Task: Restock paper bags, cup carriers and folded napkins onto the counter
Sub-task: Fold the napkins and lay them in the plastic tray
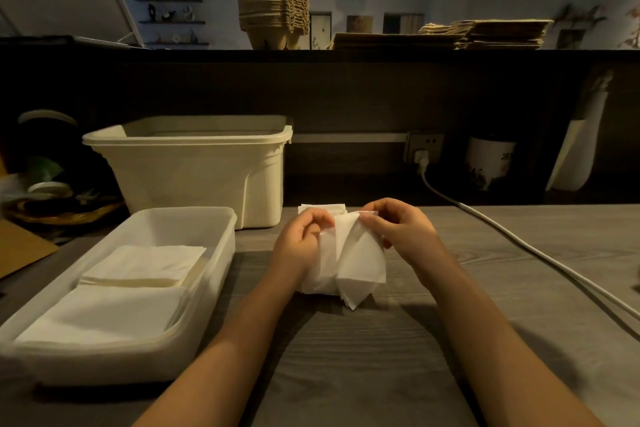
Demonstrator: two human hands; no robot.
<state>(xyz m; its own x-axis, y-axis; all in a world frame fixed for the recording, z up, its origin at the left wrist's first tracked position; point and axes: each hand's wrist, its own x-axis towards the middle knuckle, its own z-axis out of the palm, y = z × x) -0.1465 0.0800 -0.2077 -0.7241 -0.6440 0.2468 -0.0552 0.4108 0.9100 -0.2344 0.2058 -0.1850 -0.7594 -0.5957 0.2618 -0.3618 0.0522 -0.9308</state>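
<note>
**Napkin pinched between both hands above the worktop**

Napkin (pixel 349 260) first: I see a white sheet, partly folded and creased down its middle, held up over the grey wood-grain worktop (pixel 398 340), its lower corner hanging just above the surface. My left hand (pixel 304 236) is curled closed on the sheet's left top edge, and my right hand (pixel 394 225) pinches the right top edge — both grips are tight on the paper. Just behind the hands lies a small pile of white napkins (pixel 322 209), mostly hidden by them.

To the left, beside my left forearm, sits a shallow translucent tray (pixel 221 253) holding two stacks of folded napkins (pixel 138 281), one behind the other. Behind the tray stands a cream plastic bin (pixel 194 166); I cannot tell what is inside. A white cable (pixel 519 243) runs from a wall socket (pixel 424 147) across the right side of the worktop.

Up on the dark raised counter (pixel 311 57) — well beyond the hands — stand a tall stack of pulp cup carriers (pixel 272 10) and, to its right, flat piles of brown paper bags (pixel 450 35).
</note>
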